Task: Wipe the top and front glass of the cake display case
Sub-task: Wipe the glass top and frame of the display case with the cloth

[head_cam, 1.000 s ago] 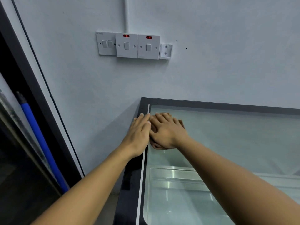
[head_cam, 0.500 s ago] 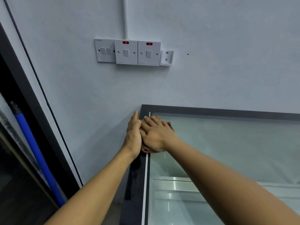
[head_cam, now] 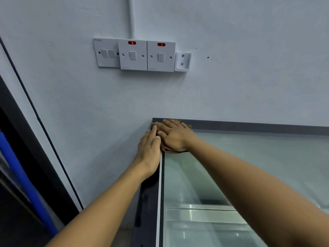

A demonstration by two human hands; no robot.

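The right hand (head_cam: 175,138) lies flat at the far left corner of the top glass (head_cam: 249,166), a brown cloth (head_cam: 170,151) barely showing beneath it. The left hand (head_cam: 150,148) rests flat just beside it on the black frame (head_cam: 147,202). Switches (head_cam: 133,55) sit on the wall above, two lit red

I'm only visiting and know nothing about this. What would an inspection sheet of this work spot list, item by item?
Surface: top glass in a black frame, set against the wall; a metal shelf shows through.
Job's things: brownish cloth, only a sliver showing under the right hand, at the far left corner.
Clutter: nothing seen.
Hands: right hand flat on the cloth, fingers straight; left hand flat on the frame, close beside it.
Cables: white conduit rising from the switch plates; no loose cable seen.
Surroundings: two switch lights glow red; white bracket beside them; blue pole far left.
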